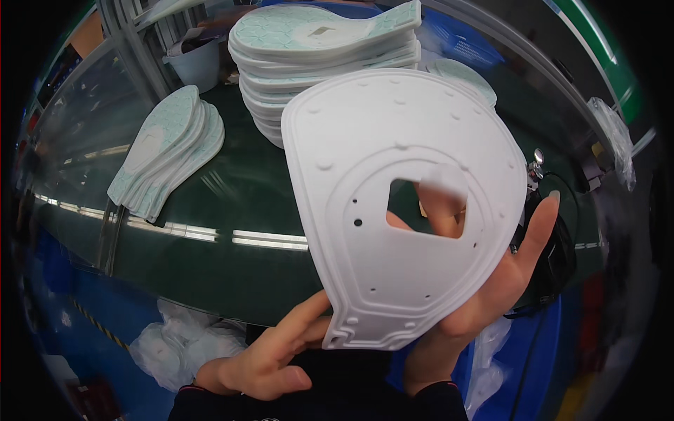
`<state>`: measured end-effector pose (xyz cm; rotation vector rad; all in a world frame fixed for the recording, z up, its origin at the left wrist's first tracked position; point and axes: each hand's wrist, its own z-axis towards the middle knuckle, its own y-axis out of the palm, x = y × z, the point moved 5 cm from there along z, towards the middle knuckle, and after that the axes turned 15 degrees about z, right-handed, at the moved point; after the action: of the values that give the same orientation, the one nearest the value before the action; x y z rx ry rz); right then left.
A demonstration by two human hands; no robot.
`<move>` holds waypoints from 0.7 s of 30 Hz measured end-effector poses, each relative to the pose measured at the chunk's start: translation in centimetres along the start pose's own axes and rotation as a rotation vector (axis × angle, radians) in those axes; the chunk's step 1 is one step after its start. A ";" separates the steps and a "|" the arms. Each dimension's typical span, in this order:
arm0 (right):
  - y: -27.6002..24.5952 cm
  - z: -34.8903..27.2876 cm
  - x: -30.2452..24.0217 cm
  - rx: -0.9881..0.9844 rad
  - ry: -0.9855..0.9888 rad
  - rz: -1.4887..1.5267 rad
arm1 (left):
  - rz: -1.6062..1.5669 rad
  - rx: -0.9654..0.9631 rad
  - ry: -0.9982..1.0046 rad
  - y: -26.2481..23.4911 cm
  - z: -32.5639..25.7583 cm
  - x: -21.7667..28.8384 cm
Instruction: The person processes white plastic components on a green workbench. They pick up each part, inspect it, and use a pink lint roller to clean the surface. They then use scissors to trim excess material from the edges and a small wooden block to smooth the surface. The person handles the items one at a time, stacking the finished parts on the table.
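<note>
Head view: white panel [414, 263] raised over green table [203, 270], near side.
Left hand [270, 358]: loosely open, fingers at panel's near-left corner.
Right hand [495, 291]: behind panel, thumb spread; closure can't tell.
Left gap: table runs to small stack [168, 144].
Far edge: overlaps tall stack [295, 67].

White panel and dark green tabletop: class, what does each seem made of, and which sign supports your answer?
White panel: probably moulded plastic, satin-smooth; its raised bumps look formed in one piece with it. Dark green tabletop: glossy, judging by its reflections; perhaps rubber or plastic sheet.
</note>
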<state>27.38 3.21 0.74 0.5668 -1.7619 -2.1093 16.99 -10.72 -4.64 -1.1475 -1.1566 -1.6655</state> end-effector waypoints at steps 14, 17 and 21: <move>1.9 2.7 -0.6 -0.066 0.094 -0.073 | 0.028 0.259 0.018 2.5 0.1 1.6; 1.5 2.6 -0.1 0.024 0.070 0.026 | 0.490 0.358 0.126 1.5 -0.4 1.6; -0.1 2.3 0.8 -0.011 0.103 -0.012 | 1.122 0.234 0.373 0.2 0.4 4.2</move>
<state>25.54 4.80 0.94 0.6722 -1.6939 -2.0584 16.10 -10.83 -0.54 -0.9754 -0.2997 -0.7757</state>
